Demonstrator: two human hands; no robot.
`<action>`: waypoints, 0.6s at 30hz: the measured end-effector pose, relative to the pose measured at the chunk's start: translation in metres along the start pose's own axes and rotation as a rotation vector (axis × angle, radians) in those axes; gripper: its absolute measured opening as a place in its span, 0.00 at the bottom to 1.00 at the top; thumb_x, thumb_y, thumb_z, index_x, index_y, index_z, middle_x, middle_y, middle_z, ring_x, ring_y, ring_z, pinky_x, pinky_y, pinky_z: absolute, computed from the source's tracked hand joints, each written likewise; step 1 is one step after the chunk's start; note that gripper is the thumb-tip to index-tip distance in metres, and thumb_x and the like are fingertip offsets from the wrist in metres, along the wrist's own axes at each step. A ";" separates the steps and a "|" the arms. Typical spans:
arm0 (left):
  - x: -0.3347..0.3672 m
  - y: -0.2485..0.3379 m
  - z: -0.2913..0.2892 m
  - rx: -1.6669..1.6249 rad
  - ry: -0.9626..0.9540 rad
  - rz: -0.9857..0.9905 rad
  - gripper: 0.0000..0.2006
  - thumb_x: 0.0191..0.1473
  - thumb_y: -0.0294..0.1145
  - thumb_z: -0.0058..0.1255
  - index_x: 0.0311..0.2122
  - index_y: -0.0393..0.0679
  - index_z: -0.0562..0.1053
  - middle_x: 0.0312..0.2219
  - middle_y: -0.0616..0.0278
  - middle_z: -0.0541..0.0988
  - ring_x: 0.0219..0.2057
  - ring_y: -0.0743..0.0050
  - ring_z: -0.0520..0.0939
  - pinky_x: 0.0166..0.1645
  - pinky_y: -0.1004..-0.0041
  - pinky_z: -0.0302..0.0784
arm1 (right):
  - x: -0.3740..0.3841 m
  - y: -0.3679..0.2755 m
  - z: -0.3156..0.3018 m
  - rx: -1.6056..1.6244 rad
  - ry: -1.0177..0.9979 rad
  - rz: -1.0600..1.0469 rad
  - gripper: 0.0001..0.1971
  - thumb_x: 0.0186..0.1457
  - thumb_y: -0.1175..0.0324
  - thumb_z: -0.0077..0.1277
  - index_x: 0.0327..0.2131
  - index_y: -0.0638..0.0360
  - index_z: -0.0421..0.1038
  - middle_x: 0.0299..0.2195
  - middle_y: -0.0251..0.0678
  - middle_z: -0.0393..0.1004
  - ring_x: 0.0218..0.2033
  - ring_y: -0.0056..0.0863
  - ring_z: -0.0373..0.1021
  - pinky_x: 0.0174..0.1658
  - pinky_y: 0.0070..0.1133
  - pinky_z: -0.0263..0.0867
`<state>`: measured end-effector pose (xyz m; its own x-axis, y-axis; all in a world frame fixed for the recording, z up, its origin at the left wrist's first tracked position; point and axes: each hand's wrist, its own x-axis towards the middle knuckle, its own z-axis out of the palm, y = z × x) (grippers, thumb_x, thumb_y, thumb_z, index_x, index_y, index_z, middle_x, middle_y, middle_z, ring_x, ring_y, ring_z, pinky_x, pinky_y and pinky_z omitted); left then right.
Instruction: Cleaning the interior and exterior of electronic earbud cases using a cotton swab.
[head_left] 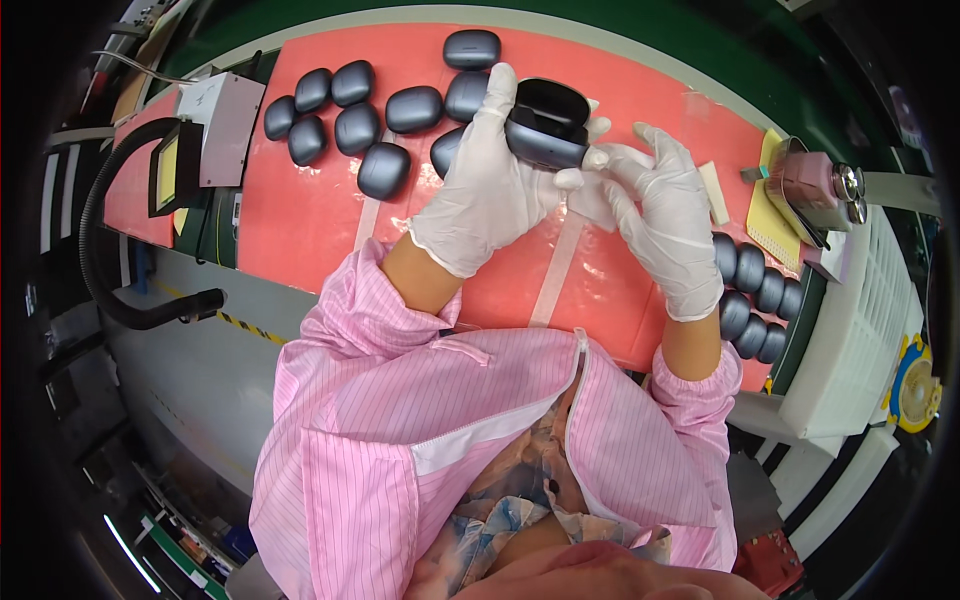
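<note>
My left hand (pixel 490 180), in a white glove, grips a dark blue-grey earbud case (pixel 547 125) with its lid open, held above the pink mat (pixel 320 215). My right hand (pixel 660 215), also gloved, pinches a small white cloth (pixel 594 197) against the case's right side. Several shut cases of the same kind (pixel 360 125) lie loose on the mat to the left of and behind my left hand. A tidy row of several more cases (pixel 755 295) sits at the right, just beyond my right wrist.
A white box-shaped device (pixel 225 125) and a black hose (pixel 120 290) stand at the left edge. A yellow pad (pixel 765 215) with a metal tool (pixel 820 190) lies at the right, beside a white grooved rack (pixel 860 330). A small white strip (pixel 713 192) lies near my right hand.
</note>
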<state>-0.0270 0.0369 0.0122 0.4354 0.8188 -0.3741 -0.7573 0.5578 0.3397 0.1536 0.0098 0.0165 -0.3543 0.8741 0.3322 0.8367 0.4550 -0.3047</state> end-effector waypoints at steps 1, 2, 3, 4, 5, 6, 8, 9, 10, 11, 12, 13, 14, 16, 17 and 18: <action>-0.001 -0.001 0.001 0.002 0.001 0.004 0.34 0.56 0.64 0.38 0.44 0.35 0.69 0.37 0.49 0.76 0.30 0.62 0.80 0.26 0.75 0.74 | -0.001 0.004 0.001 0.002 0.002 -0.003 0.13 0.47 0.78 0.50 0.39 0.58 0.75 0.36 0.41 0.76 0.45 0.37 0.68 0.50 0.27 0.63; -0.004 -0.002 0.003 0.009 -0.015 0.023 0.35 0.57 0.62 0.38 0.47 0.31 0.67 0.40 0.46 0.75 0.31 0.63 0.78 0.26 0.77 0.73 | -0.003 0.011 0.003 0.053 -0.031 0.036 0.14 0.48 0.77 0.51 0.40 0.58 0.75 0.39 0.42 0.75 0.47 0.38 0.67 0.51 0.28 0.62; -0.007 -0.002 0.005 0.015 -0.031 0.041 0.36 0.59 0.60 0.38 0.50 0.28 0.65 0.42 0.43 0.73 0.31 0.63 0.77 0.25 0.80 0.71 | -0.004 0.015 0.004 0.104 -0.065 0.076 0.15 0.49 0.77 0.51 0.42 0.57 0.75 0.42 0.43 0.74 0.50 0.39 0.65 0.53 0.28 0.61; -0.008 -0.002 0.007 0.015 -0.031 0.040 0.36 0.59 0.60 0.38 0.50 0.28 0.65 0.42 0.43 0.73 0.31 0.63 0.77 0.25 0.80 0.71 | -0.005 0.014 0.003 0.103 -0.066 0.076 0.15 0.49 0.77 0.51 0.42 0.57 0.75 0.42 0.43 0.74 0.50 0.39 0.65 0.53 0.28 0.61; -0.008 -0.002 0.010 0.024 -0.013 0.047 0.35 0.59 0.59 0.38 0.51 0.28 0.65 0.42 0.42 0.73 0.31 0.63 0.77 0.25 0.80 0.71 | -0.005 0.012 0.002 0.210 -0.006 0.173 0.14 0.50 0.76 0.51 0.43 0.57 0.74 0.44 0.42 0.74 0.50 0.38 0.65 0.53 0.28 0.61; -0.008 -0.003 0.011 0.034 0.005 0.053 0.35 0.59 0.59 0.37 0.51 0.28 0.65 0.42 0.42 0.73 0.32 0.63 0.77 0.25 0.79 0.71 | -0.005 0.011 0.000 0.317 0.054 0.271 0.14 0.52 0.76 0.50 0.44 0.57 0.74 0.45 0.41 0.73 0.51 0.37 0.65 0.53 0.27 0.60; -0.005 0.000 -0.001 -0.006 -0.105 0.037 0.33 0.60 0.54 0.38 0.52 0.27 0.63 0.45 0.40 0.72 0.36 0.58 0.78 0.29 0.76 0.74 | -0.004 0.010 -0.002 0.394 0.078 0.288 0.15 0.53 0.74 0.50 0.46 0.57 0.73 0.46 0.40 0.73 0.51 0.35 0.65 0.54 0.27 0.59; -0.004 0.000 -0.005 -0.047 -0.213 0.023 0.30 0.61 0.48 0.38 0.53 0.25 0.61 0.47 0.37 0.71 0.41 0.53 0.78 0.33 0.73 0.78 | -0.004 0.010 -0.002 0.472 0.102 0.302 0.17 0.53 0.73 0.50 0.48 0.58 0.72 0.47 0.39 0.73 0.52 0.34 0.65 0.55 0.27 0.58; -0.006 0.000 0.001 -0.049 -0.215 0.014 0.30 0.61 0.48 0.38 0.53 0.25 0.61 0.47 0.37 0.71 0.41 0.53 0.78 0.33 0.73 0.78 | -0.004 0.011 -0.002 0.467 0.102 0.310 0.17 0.53 0.73 0.50 0.48 0.58 0.72 0.47 0.39 0.73 0.52 0.34 0.65 0.55 0.27 0.58; -0.011 0.001 0.013 -0.053 -0.169 -0.023 0.29 0.58 0.42 0.38 0.54 0.23 0.58 0.49 0.33 0.68 0.46 0.47 0.75 0.42 0.67 0.77 | -0.003 0.011 -0.002 0.591 0.154 0.262 0.20 0.50 0.72 0.54 0.49 0.58 0.71 0.45 0.41 0.73 0.50 0.36 0.66 0.53 0.26 0.60; -0.013 0.000 0.019 -0.057 -0.123 -0.060 0.29 0.55 0.35 0.38 0.56 0.20 0.56 0.51 0.30 0.65 0.51 0.40 0.72 0.50 0.62 0.76 | -0.003 0.012 -0.002 0.713 0.208 0.213 0.23 0.46 0.71 0.57 0.49 0.58 0.70 0.43 0.42 0.73 0.48 0.38 0.68 0.52 0.26 0.62; -0.010 -0.002 0.014 -0.075 -0.220 -0.063 0.27 0.48 0.26 0.37 0.53 0.18 0.56 0.50 0.30 0.65 0.54 0.37 0.69 0.60 0.52 0.67 | -0.001 0.009 -0.005 0.706 0.209 0.219 0.23 0.46 0.71 0.57 0.49 0.58 0.70 0.43 0.42 0.73 0.48 0.38 0.68 0.52 0.26 0.62; -0.010 -0.003 0.011 -0.078 -0.224 -0.071 0.27 0.48 0.26 0.37 0.53 0.18 0.56 0.50 0.30 0.65 0.54 0.37 0.69 0.60 0.52 0.67 | 0.002 0.005 -0.009 0.757 0.199 0.122 0.26 0.45 0.69 0.58 0.51 0.58 0.69 0.43 0.42 0.73 0.49 0.39 0.68 0.53 0.27 0.61; -0.010 -0.002 0.013 -0.142 -0.254 -0.162 0.29 0.48 0.27 0.37 0.54 0.17 0.54 0.52 0.29 0.63 0.54 0.37 0.69 0.59 0.54 0.68 | 0.002 0.005 -0.007 0.821 0.185 -0.041 0.33 0.41 0.64 0.63 0.53 0.56 0.67 0.45 0.44 0.72 0.51 0.43 0.66 0.57 0.31 0.57; -0.010 -0.005 0.013 -0.151 -0.265 -0.170 0.28 0.50 0.30 0.37 0.54 0.18 0.56 0.52 0.30 0.64 0.53 0.36 0.69 0.58 0.54 0.69 | 0.001 0.007 -0.002 0.811 0.188 -0.034 0.33 0.41 0.64 0.63 0.53 0.56 0.67 0.45 0.44 0.72 0.51 0.43 0.66 0.57 0.31 0.57; -0.009 -0.006 0.011 -0.153 -0.270 -0.179 0.28 0.50 0.30 0.37 0.54 0.18 0.56 0.52 0.30 0.64 0.53 0.36 0.69 0.58 0.54 0.69 | 0.001 0.009 0.001 0.699 0.150 -0.061 0.33 0.40 0.63 0.63 0.53 0.56 0.67 0.45 0.43 0.72 0.51 0.42 0.66 0.58 0.33 0.57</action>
<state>-0.0213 0.0277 0.0233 0.6653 0.7276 -0.1672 -0.7125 0.6857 0.1486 0.1606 0.0146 0.0133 -0.2890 0.8336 0.4708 0.3361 0.5488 -0.7654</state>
